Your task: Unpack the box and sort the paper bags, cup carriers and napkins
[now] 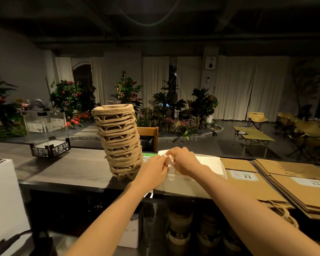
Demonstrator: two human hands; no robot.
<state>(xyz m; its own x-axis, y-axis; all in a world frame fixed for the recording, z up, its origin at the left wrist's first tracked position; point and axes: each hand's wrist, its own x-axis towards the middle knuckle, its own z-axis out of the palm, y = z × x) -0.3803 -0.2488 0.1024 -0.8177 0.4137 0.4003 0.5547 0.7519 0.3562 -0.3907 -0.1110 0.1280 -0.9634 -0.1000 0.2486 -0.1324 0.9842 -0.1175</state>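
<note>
Counter (72,169) | napkins (210,162) pinched between left hand (153,169) and right hand (183,159) grip

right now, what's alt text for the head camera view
The left hand and right hand pinch white napkins on a dark counter. A tall leaning stack of cup carriers stands to their left; flat brown paper bags lie to their right.

So on the desk (67,169): cup carriers (118,141) stacked left of center, napkins (209,163) just right of them, paper bags (284,180) far right, clear display box (46,130) back left.
</note>
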